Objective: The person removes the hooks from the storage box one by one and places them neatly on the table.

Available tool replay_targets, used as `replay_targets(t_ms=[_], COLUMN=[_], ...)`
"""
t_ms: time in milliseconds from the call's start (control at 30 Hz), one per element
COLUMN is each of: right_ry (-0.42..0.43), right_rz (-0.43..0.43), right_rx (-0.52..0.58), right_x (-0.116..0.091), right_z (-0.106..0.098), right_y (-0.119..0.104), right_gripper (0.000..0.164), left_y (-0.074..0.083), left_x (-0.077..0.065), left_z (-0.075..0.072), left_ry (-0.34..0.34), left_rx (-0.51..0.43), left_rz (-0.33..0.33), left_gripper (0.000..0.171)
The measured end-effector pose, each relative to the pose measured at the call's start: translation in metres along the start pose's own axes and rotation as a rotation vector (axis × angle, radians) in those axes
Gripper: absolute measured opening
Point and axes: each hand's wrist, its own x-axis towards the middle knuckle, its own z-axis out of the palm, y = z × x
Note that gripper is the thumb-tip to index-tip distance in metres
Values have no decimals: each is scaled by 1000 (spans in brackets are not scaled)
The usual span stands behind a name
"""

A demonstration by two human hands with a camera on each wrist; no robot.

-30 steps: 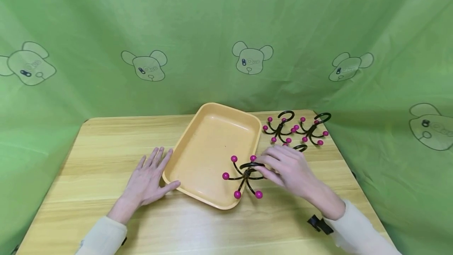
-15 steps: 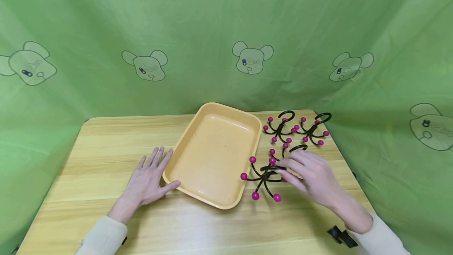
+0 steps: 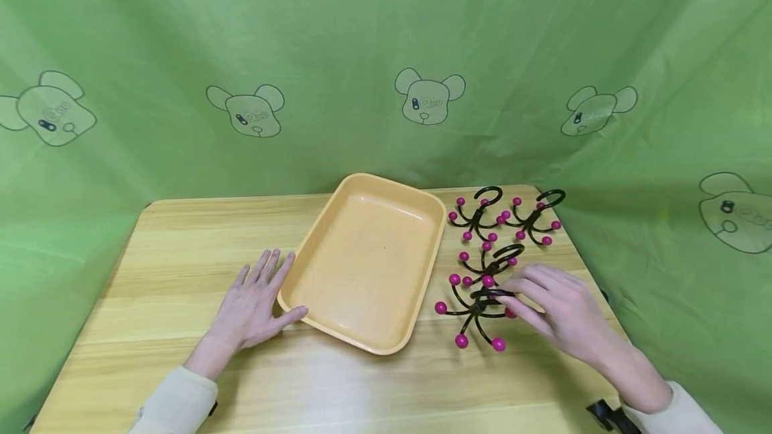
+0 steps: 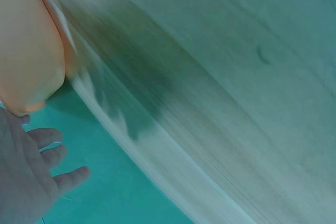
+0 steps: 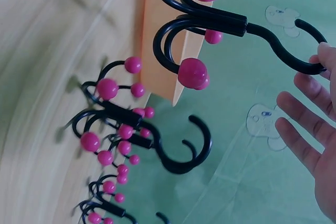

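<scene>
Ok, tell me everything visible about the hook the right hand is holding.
The hook is black, seemingly coated metal: one large curved top hook and several upturned prongs tipped with magenta balls, joined at a black sleeve. The right hand pinches its top curve. It sits by the tray's right side, in front of three similar hooks.

Tray (image 3: 313, 278): sat mid-table (image 3: 181, 240) before you
Your left hand (image 3: 256, 307): lay left of it
Hooks (image 3: 479, 310): lay right of it, your right hand (image 3: 557, 313) beside
</scene>
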Motion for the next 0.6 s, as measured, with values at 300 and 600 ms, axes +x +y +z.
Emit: replay_targets(t_ms=[300,600], right_ry=[-31,-84], right_rz=[18,49], right_rx=[-67,-99], right_x=[-15,-33], right_z=[-9,-19], right_y=[10,20], right_gripper=[52,55], left_y=[-1,-1], left_x=[0,0], left_z=[0,-1], left_ry=[8,2], left_rx=[0,2], left_rz=[2,4], left_gripper=[103,104])
